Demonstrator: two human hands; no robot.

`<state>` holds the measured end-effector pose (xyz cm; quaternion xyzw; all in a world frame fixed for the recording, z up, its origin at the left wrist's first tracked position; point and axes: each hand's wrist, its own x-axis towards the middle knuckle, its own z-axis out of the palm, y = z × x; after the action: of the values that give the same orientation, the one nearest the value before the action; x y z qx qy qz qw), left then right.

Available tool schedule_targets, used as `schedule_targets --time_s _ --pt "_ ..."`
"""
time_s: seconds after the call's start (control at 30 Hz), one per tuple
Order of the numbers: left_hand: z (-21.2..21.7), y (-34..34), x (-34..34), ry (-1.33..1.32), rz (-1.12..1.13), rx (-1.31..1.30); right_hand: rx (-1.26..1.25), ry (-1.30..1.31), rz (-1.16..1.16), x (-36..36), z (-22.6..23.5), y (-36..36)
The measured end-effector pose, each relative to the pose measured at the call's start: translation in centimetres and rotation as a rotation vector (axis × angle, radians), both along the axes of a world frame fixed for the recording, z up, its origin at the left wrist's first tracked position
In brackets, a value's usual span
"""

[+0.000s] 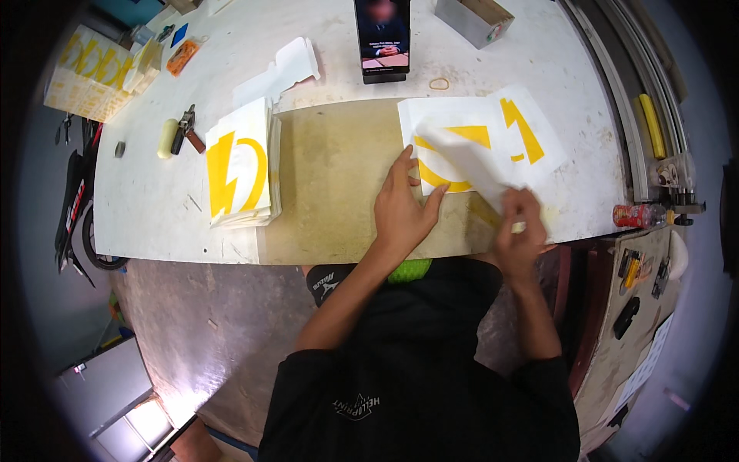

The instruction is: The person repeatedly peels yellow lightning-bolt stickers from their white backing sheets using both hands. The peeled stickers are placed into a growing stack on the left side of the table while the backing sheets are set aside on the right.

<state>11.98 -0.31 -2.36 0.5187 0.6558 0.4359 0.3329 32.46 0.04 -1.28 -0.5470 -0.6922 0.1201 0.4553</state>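
A white paper sheet with yellow print lies before me, right of the table's middle. Part of it, a white flap, is lifted and smeared by motion. My left hand rests at the sheet's left edge, fingers apart, thumb and fingertips touching the paper. At the lower end of the flap, my right hand is closed on the paper, somewhat blurred. Another white sheet with yellow print lies behind and to the right. On the left sits a thick stack of similar printed papers.
A phone on a stand stands at the back, near a rubber band and a metal box. White paper pieces lie behind the stack. Farther left are hand tools and a printed carton. A bottle lies right.
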Motion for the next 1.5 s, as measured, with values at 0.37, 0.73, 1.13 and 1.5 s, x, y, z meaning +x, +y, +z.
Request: schedule_targets --time_s 0.37,0.73,1.13,1.5 --pt "-2.7 3.9 1.4 0.662 -0.255 0.255 0.639 -0.247 -0.253 5.7 4.7 0.5" --pt "0.1 4.6 -2.1 -0.958 -0.285 -0.008 0.445 -0.294 0.124 0.3 1.4 -4.3" --pt "-0.3 -9.2 -10.6 -0.575 -0.083 -0.141 -0.194 0.245 0.245 -5.4 -0.9 -4.4" --pt "-1.9 -8.5 -10.1 -0.628 0.021 -0.134 -0.591 0.763 0.1 -3.2 -1.3 -3.3"
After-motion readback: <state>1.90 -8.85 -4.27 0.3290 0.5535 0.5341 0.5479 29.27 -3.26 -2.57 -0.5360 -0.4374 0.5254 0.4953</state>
